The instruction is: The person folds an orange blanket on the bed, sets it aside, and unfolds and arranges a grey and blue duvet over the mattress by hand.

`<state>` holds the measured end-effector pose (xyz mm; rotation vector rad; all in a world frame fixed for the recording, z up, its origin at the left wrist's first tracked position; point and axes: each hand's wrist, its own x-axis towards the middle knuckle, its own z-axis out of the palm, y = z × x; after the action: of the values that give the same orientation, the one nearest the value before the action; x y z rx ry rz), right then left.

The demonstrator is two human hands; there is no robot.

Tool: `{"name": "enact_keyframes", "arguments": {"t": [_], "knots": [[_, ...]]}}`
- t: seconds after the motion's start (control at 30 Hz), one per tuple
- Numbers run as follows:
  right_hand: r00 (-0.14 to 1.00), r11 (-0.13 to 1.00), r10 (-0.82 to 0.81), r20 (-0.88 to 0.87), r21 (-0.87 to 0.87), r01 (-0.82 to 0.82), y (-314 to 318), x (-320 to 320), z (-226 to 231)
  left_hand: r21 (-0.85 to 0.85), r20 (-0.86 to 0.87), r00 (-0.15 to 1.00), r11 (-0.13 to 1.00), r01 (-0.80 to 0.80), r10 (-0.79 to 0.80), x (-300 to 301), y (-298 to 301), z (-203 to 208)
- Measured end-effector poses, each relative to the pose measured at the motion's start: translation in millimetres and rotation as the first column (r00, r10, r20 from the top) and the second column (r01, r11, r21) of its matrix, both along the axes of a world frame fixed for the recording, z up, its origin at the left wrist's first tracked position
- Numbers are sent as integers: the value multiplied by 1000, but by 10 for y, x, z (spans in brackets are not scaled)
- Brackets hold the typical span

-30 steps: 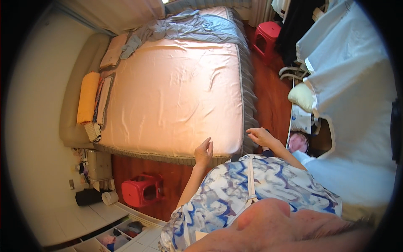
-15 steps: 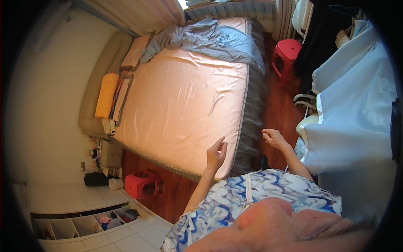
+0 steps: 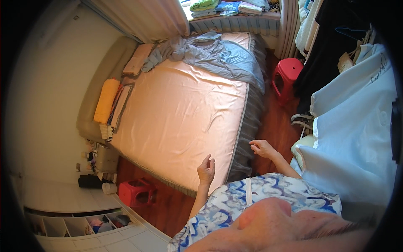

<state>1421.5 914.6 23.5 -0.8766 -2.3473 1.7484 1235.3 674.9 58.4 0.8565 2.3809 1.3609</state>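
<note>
My left hand hovers over the near right part of the bed's pink sheet, thumb and fingers apart, with nothing in it. To its right, my right hand hangs above the wooden floor beside the dark ruffled bed skirt. Its fingers are loosely bent and apart, and it is likewise bare. A crumpled grey-blue quilt lies bunched across the bed's far end. Along the headboard sit a rolled orange bundle and folded bedding.
A red plastic stool stands right of the bed, and another red stool at its near left. White cloth and dark garments hang at the right. An open drawer with compartments is at lower left. Folded textiles lie on the windowsill.
The view has tilted up, bringing the windowsill textiles into sight. Both hands have shifted slightly left and lower in the picture. The bedding looks unchanged.
</note>
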Motion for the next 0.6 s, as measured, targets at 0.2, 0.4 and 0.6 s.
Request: {"name": "enact_keyframes", "arguments": {"t": [0.2, 0.4, 0.6], "knots": [[997, 990, 60, 49, 125, -66, 506, -428, -77, -3, 36, 999, 999, -40, 40, -539, 429, -440], [995, 966, 40, 89, 250, -61, 1175, -895, -36, 64, -10, 998, 996, 57, -57, -967, 1210, -267], [991, 974, 103, 91, 192, -119, 1880, -1109, -101, 34, 8, 999, 999, 41, -42, -1018, 1818, -260]]}}
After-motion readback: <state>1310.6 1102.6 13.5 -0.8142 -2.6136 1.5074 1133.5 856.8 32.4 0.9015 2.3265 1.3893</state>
